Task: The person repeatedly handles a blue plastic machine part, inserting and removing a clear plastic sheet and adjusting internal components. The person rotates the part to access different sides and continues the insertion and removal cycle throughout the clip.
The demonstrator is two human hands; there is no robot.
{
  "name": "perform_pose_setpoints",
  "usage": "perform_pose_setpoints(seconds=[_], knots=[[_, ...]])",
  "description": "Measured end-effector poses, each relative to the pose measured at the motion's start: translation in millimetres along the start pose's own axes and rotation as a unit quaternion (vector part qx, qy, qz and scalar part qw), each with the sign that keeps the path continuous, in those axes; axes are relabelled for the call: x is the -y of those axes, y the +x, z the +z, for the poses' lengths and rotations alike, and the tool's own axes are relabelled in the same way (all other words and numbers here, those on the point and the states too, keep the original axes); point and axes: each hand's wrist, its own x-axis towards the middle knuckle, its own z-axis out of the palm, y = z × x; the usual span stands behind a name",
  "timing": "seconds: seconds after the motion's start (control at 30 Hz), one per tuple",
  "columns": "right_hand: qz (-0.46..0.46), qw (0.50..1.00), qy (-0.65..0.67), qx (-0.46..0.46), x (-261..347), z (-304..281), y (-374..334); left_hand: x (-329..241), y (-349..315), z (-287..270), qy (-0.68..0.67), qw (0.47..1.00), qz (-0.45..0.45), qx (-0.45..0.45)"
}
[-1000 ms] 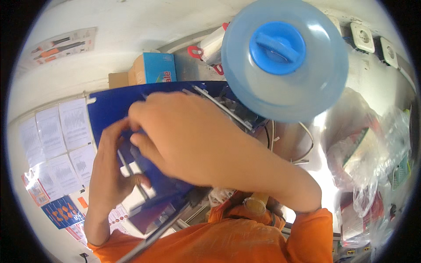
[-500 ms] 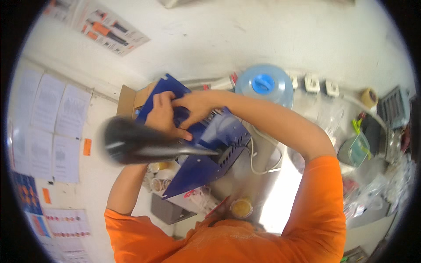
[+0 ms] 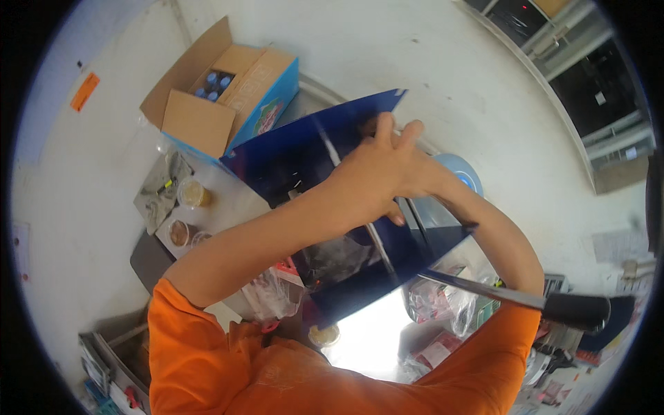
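Note:
A blue sheet-metal panel [image 3: 277, 164] with bent sides and silvery edges is tilted in front of me, above the bench. My left hand [image 3: 370, 173] reaches across it and grips it near its upper right part. Close against the left one, my right hand [image 3: 420, 171] also holds the panel, its fingers largely hidden. A tool with a black handle [image 3: 579, 311] and a long metal shaft sticks out to the right from the panel's lower right corner, in front of my right forearm. Neither hand is on that handle. What holds the shaft's end is hidden.
An open carton [image 3: 200, 126] with several blue-capped bottles stands at the back left. Cups of drink [image 3: 194, 193] and a grey cloth [image 3: 162, 187] are left of the panel. A blue water jug [image 3: 456, 169] is behind my right arm. Clear plastic bags [image 3: 449, 297] lie at right.
My view has turned, bringing the carton's bottles into sight. The panel has swung round in both hands, and the black-handled tool now points right instead of left.

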Motion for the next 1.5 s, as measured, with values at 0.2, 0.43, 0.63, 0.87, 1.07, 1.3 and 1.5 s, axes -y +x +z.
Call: perform_pose_setpoints(seconds=[0.2, 0.43, 0.63, 0.87, 1.07, 1.3, 1.5], knots=[[0.147, 0.973, 0.18, -0.014, 32.2, -23.2, -10.2, 51.8, -95.6, 3.3, -0.233, 0.919, -0.009, -0.317], [0.149, 0.969, 0.197, -0.011, 34.9, -24.6, -7.5, 99.2, -109.2, 28.6, -0.316, 0.894, -0.307, -0.083], [-0.05, 0.992, 0.075, -0.09, 29.4, -26.5, -12.7, 108.1, -105.9, 50.7, -0.157, 0.958, -0.203, -0.13], [-0.046, 0.999, 0.006, 0.014, 64.6, -34.8, -17.8, 107.3, -101.6, 55.6, -0.208, 0.938, -0.234, -0.147], [-0.192, 0.979, -0.041, 0.052, 48.0, -35.2, -10.1, 110.7, -103.1, 49.5, -0.256, 0.927, -0.236, -0.14], [-0.215, 0.976, 0.004, -0.018, 41.8, -23.0, -7.5, 102.6, -106.8, 51.8, -0.216, 0.932, -0.255, -0.137], [-0.207, 0.977, 0.033, -0.029, 40.6, -17.6, -6.1, 87.0, -99.8, 31.1, -0.407, 0.838, -0.36, -0.045]])
